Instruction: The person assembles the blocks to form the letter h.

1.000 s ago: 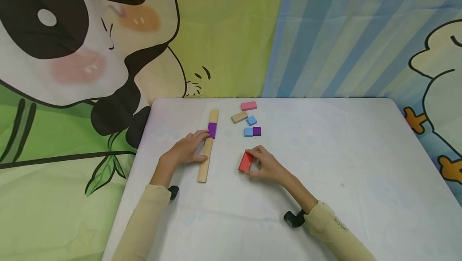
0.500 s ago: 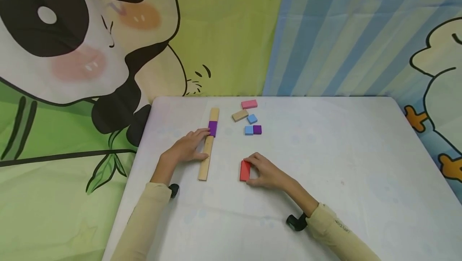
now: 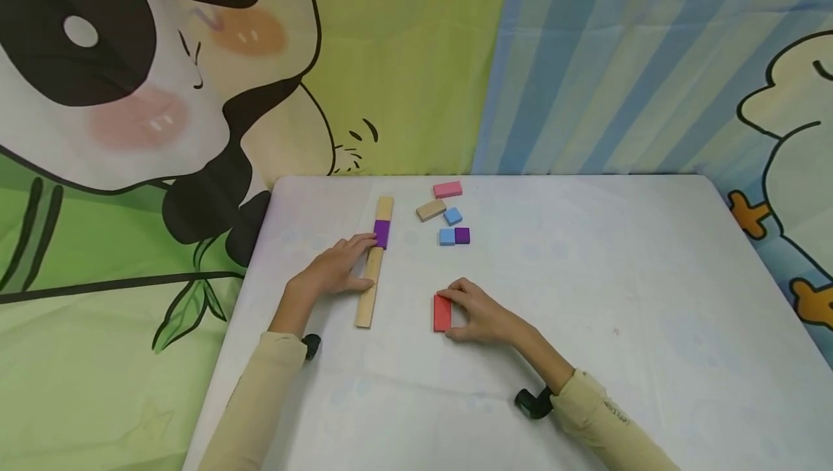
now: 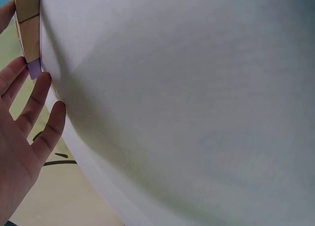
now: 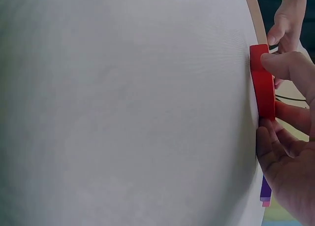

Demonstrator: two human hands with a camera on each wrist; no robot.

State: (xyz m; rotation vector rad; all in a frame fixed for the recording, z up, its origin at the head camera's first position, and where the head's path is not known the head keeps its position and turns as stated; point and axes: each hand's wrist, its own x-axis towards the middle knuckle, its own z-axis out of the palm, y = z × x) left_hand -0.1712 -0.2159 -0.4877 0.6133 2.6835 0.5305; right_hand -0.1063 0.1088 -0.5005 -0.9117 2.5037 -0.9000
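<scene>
The right hand pinches a red block by its ends, right of the block row on the tabletop. Its long axis points away from the person; the row leans slightly right. The left hand, fingers loosely extended, touches the row's left side. Lettering on the right sleeve is too small to read.

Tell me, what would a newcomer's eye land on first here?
Probably the big cartoon panda filling the upper left of the head view. Next might come the bright red piece, pinched in the right hand. To its left, a row of tan and purple blocks lies on the white table, with the left hand alongside.
</scene>
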